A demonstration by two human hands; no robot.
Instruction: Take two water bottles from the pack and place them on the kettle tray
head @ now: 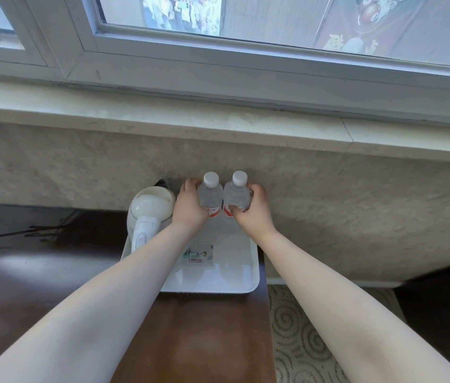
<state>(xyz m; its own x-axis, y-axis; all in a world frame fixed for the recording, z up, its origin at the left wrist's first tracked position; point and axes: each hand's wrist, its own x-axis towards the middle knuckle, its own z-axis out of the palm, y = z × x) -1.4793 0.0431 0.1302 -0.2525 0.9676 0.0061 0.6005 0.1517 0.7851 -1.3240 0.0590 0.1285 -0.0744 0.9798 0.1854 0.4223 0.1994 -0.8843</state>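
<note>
Two clear water bottles with white caps and red-and-white labels stand upright side by side at the far end of the white kettle tray [243, 275]. My left hand [189, 207] is wrapped around the left bottle [210, 194]. My right hand [254, 210] grips the right bottle [236, 196]. The bottles touch each other. Their bases are hidden behind my hands, so I cannot tell whether they rest on the tray. The pack is not in view.
A white electric kettle [149, 214] stands on the tray's left side, close to my left wrist. A printed card [199, 254] lies in the tray. The tray sits at the right end of a dark wooden table [190, 341], against a beige wall under a windowsill. Patterned carpet [295, 341] lies to the right.
</note>
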